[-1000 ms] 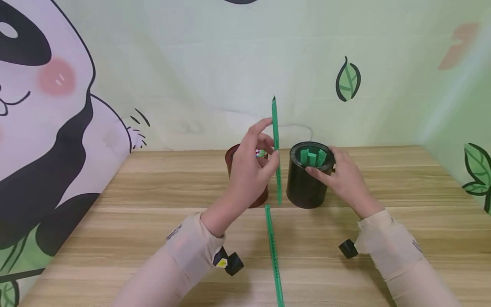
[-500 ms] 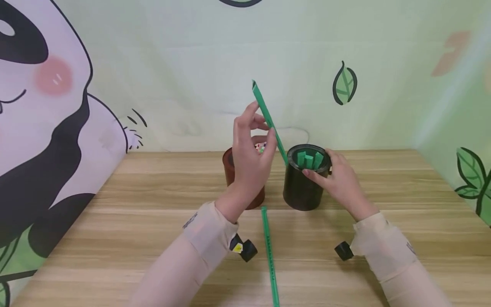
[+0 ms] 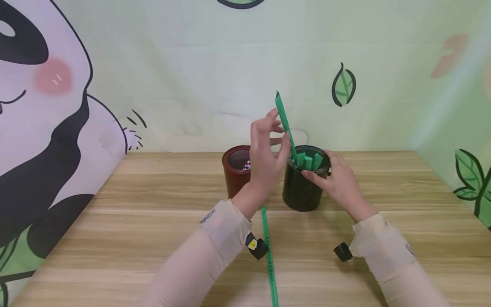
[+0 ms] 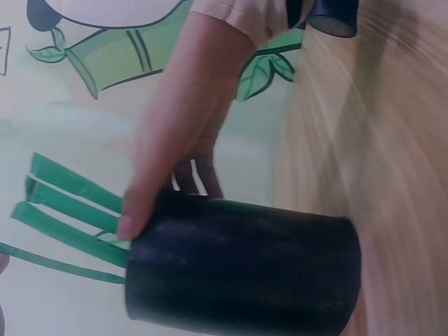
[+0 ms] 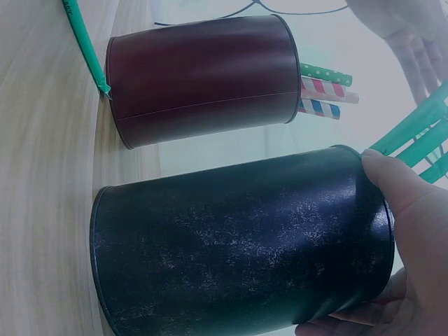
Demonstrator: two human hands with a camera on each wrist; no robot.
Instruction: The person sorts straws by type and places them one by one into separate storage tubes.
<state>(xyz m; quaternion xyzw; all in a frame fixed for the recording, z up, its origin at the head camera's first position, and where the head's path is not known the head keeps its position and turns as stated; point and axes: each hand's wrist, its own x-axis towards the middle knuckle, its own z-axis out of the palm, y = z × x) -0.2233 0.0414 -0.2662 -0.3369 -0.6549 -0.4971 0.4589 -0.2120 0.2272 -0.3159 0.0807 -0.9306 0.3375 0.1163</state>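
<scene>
My left hand (image 3: 266, 153) pinches a slim green wrapped straw (image 3: 284, 119) near its middle, with the index finger resting higher up. The straw leans left, and its lower end is at the left inside rim of the black cup (image 3: 303, 192). Several other green wrapped straws (image 3: 308, 162) stand in that cup. My right hand (image 3: 343, 181) grips the cup's right side, thumb at the front rim; the right wrist view shows its fingers (image 5: 357, 315) curled underneath. In the left wrist view, the left hand barely shows at the edge.
A dark red cup (image 3: 234, 179) stands left of the black one, partly behind my left hand. Patterned paper straws (image 5: 323, 89) stick out of it. Another green wrapped straw (image 3: 269, 258) lies on the wooden table (image 3: 153, 230). A printed wall (image 3: 184, 85) rises behind.
My left hand first rose and tilted the upright straw leftwards, then moved right, bringing its lower end to the black cup's mouth. The right hand keeps its grip on the cup.
</scene>
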